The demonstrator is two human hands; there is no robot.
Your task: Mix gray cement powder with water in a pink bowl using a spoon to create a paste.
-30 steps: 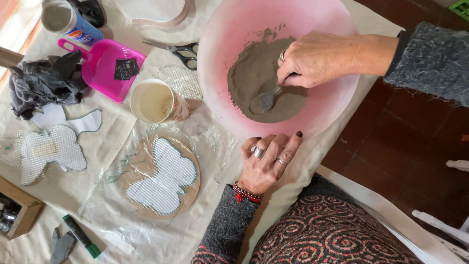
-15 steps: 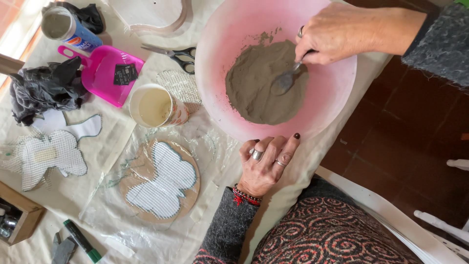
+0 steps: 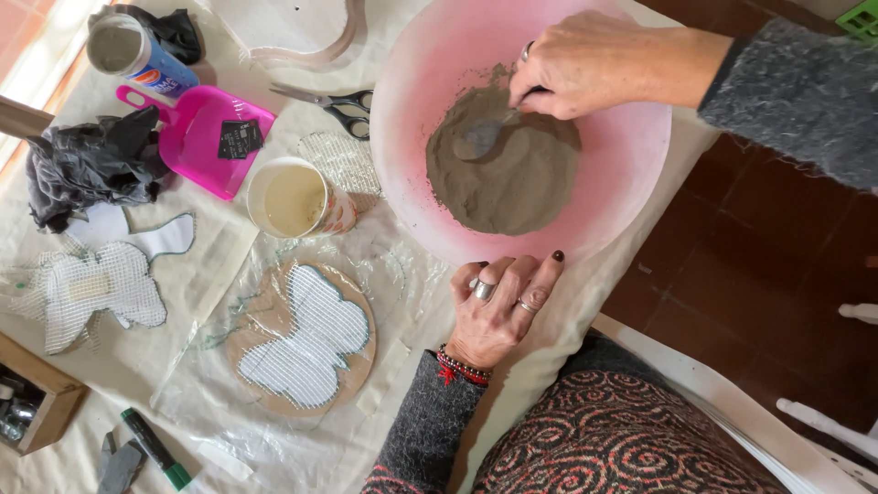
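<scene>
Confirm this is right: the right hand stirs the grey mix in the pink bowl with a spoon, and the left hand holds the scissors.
Not quite. In the head view the left hand rests flat on the table beside the pink bowl, holding nothing; the scissors lie apart. The rest stands.

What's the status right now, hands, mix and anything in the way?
Right hand grips spoon in grey mix. Left hand flat beside pink bowl. Nothing blocking; cup stands apart.

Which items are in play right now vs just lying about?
In use:
right hand
spoon
grey mix
pink bowl
left hand, resting on the table beside the bowl

Lying about:
scissors
pink scoop
cup of liquid
mesh butterfly on a cardboard disc
green marker
</scene>
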